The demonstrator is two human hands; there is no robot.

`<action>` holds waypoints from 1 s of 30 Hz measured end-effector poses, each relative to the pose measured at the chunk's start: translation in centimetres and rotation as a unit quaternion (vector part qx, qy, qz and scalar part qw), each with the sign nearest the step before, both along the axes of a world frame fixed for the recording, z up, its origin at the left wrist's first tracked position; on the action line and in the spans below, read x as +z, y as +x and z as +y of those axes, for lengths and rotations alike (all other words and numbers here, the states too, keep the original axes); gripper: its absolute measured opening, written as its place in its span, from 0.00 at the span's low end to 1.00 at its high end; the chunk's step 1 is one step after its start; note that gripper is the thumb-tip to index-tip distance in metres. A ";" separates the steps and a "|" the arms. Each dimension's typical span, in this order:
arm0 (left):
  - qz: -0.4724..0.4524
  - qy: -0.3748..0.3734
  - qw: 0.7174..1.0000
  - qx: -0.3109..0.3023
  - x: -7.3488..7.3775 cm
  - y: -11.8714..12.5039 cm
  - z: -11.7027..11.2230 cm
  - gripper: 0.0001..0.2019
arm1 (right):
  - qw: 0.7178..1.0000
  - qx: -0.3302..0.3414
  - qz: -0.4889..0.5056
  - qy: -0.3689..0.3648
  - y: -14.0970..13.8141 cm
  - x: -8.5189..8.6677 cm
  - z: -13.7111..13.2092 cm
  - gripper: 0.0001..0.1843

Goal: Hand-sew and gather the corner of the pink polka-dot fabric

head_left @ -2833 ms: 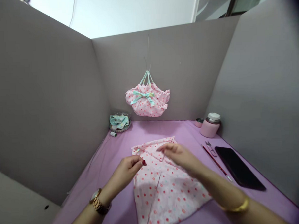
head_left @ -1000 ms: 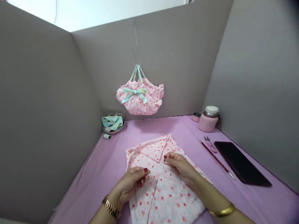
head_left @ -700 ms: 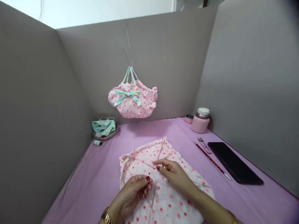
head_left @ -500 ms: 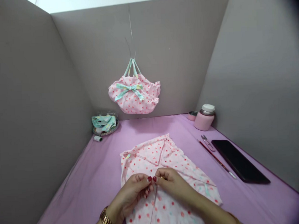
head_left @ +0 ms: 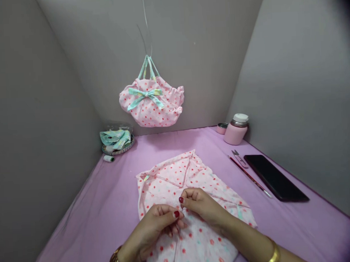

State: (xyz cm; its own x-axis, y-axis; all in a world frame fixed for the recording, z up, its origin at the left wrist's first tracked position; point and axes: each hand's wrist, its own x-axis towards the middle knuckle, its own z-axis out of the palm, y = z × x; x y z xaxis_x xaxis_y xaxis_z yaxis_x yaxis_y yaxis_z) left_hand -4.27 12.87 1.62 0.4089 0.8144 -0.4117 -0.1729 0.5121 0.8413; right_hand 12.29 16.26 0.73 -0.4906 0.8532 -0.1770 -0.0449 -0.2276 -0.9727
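A folded piece of pink cloth with red and teal dots point(head_left: 171, 177) lies flat on the purple table cover point(head_left: 108, 203). My left hand point(head_left: 157, 228) and my right hand point(head_left: 200, 205) meet over the middle of the cloth, fingertips almost touching. Both hands have their fingers pinched together at a fold near the centre seam. What they pinch is too small to make out; it looks like an edge of the cloth.
A finished pink dotted bag with a teal bow point(head_left: 151, 103) hangs on the back panel. A dish of teal ribbon point(head_left: 116, 139) and a thread spool point(head_left: 108, 158) sit back left. A pink flask point(head_left: 235, 129), small snips point(head_left: 239, 158), a red pencil point(head_left: 248, 176) and a black phone point(head_left: 274, 177) lie at right.
Both hands drew back from the far folded corner of the cloth toward its middle and came together in a pinch. The view tilted downward.
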 end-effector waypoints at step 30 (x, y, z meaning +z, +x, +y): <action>0.399 0.457 0.793 0.059 -0.7 0.0 -0.2 0.07 | 0.981 0.010 -0.083 0.173 -0.3 0.0 -0.6 0.13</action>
